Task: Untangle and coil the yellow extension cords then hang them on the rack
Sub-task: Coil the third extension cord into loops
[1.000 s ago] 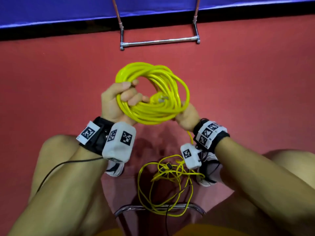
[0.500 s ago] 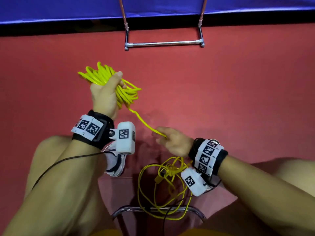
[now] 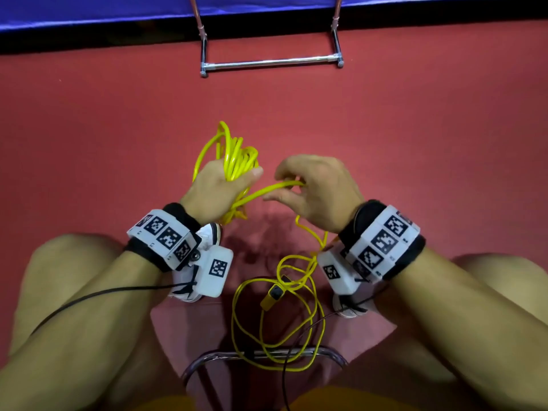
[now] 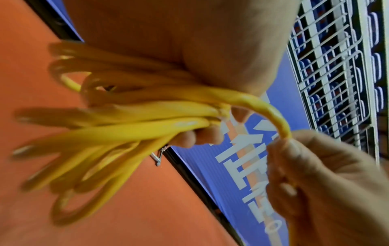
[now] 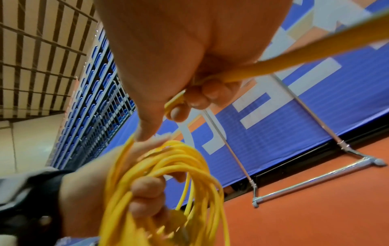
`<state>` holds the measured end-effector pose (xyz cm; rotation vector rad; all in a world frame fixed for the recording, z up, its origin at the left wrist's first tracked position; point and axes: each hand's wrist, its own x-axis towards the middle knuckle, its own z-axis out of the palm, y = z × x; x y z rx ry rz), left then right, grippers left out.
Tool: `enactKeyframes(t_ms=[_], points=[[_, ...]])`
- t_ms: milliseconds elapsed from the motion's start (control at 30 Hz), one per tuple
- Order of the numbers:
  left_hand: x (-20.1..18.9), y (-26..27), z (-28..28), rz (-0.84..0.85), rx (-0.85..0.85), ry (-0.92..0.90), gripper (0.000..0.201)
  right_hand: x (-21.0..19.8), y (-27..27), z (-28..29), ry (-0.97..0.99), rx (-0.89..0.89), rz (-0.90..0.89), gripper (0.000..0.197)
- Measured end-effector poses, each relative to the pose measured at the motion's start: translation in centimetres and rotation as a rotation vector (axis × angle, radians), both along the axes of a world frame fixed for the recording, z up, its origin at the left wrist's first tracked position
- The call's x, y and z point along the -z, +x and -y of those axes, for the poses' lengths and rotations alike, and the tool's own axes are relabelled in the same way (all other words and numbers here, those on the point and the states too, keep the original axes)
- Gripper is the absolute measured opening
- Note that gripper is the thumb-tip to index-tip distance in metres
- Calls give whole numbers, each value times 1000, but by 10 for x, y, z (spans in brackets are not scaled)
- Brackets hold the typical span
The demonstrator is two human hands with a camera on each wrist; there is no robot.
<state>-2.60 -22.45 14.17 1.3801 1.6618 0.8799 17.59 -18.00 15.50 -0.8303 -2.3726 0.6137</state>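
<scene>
Head view: left hand (image 3: pixel 221 191) grips the coiled yellow cord (image 3: pixel 235 157). Right hand (image 3: pixel 318 192) fingers pinch its loose strand (image 3: pixel 268 189).

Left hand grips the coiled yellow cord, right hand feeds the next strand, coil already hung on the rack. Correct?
Not hung. The head view shows the coil in the left hand, well short of the bare rack. The right hand does pinch the strand.

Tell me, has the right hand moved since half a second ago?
Yes. The right hand has risen from near the loose cord on the floor toward the rack's bar, closing on the left hand.
</scene>
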Motion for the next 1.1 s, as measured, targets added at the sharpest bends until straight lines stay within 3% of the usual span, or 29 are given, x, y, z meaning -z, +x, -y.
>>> enactKeyframes(t_ms=[67,133,233,333,433,533,700,900,1100], points=[[-3,3,2,130,5,-128,81,-4,4,-6,41,112,7,53],[-6,4,4,200,108,-183,88,-8,6,-10,68,217,91,65],[-8,7,7,181,287,-213,65,-10,8,-17,46,279,210,72],[-13,4,11,259,362,-245,45,-14,13,-24,108,190,196,61],[-26,-6,17,509,300,-240,23,-8,23,-43,55,268,217,40],[-29,-12,21,667,200,-218,27,9,22,-55,-115,396,293,24],[-34,-8,19,766,-20,-150,15,27,-4,-43,-382,426,263,47],[-44,-6,13,876,-244,-119,7,17,-33,-31,-714,483,66,49],[-51,-1,30,997,-261,-78,8,-4,-36,-4,-635,506,84,31]])
